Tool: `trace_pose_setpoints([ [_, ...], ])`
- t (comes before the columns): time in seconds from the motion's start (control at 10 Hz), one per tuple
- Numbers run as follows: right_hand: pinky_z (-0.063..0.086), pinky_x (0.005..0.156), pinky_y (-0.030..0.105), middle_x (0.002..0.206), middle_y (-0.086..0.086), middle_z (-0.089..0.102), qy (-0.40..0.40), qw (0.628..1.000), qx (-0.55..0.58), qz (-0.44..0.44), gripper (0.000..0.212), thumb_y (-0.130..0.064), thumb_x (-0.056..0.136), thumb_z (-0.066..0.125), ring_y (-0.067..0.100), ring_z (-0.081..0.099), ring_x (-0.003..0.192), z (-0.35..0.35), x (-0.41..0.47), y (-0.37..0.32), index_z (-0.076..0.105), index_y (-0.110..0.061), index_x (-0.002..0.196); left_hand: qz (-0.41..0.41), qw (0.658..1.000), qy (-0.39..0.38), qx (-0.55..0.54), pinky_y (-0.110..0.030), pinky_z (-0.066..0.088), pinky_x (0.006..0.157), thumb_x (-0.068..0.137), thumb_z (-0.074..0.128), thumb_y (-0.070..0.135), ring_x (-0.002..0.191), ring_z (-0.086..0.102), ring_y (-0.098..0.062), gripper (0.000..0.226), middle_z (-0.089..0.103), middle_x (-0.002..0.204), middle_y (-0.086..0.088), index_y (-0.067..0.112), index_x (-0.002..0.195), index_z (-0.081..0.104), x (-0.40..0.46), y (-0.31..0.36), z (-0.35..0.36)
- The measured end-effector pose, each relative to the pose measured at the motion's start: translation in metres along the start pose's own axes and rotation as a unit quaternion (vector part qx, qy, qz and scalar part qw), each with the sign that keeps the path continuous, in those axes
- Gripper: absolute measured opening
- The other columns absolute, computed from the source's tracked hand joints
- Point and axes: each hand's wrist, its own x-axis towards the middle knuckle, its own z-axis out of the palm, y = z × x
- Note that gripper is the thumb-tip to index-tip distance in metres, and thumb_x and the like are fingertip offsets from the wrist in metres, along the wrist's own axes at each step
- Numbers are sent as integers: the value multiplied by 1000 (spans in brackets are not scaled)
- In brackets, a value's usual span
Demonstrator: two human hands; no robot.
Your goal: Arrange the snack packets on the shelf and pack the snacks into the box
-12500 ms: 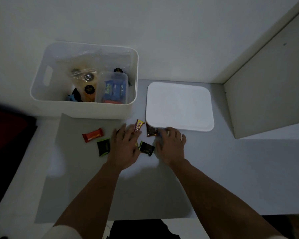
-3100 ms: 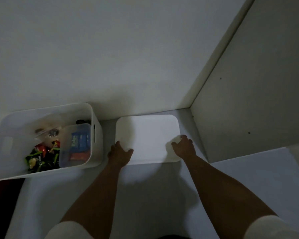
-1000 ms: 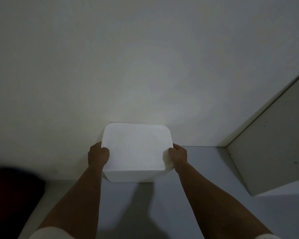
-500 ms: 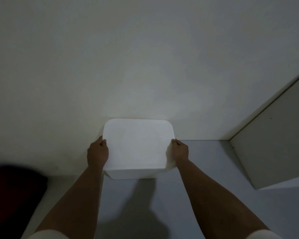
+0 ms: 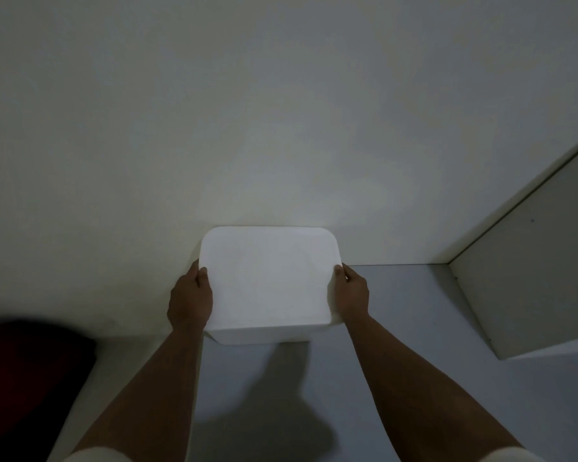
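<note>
Left hand [image 5: 190,300], right hand [image 5: 352,295], gripping lidded box [image 5: 269,281] sides

A single head-worn wide-angle camera looks forward and down from above the person's arms, close to the lidded box [image 5: 267,281] at frame centre. The wall [image 5: 247,111] fills the upper frame, the shelf surface [image 5: 414,328] the lower part.

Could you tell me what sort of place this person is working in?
Probably a storage shelf or cupboard indoors: a plain wall at the back, a flat grey shelf surface, an upright side panel on the right, and a lidded white box held by both hands.
</note>
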Motion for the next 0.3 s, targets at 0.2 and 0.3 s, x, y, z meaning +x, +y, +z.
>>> trace_pose_setpoints([
  [0.2,42,78,32,103,13,67,-41,991,-124,-16,31,-25,102,40,31,63,99,-8,-2,-16,66,-6,103,-14,991,-45,129,-52,47,95,104,34,44,120,55,-41,50,56,130,-19,25,150,41,1,14,-12],
  [0.3,49,85,39,108,15,62,-55,983,-174,-11,25,-28,99,40,33,61,101,-15,-2,-11,55,-8,100,16,977,-37,209,-53,46,94,98,48,43,124,47,-40,61,47,137,-18,20,153,31,-11,34,-16],
])
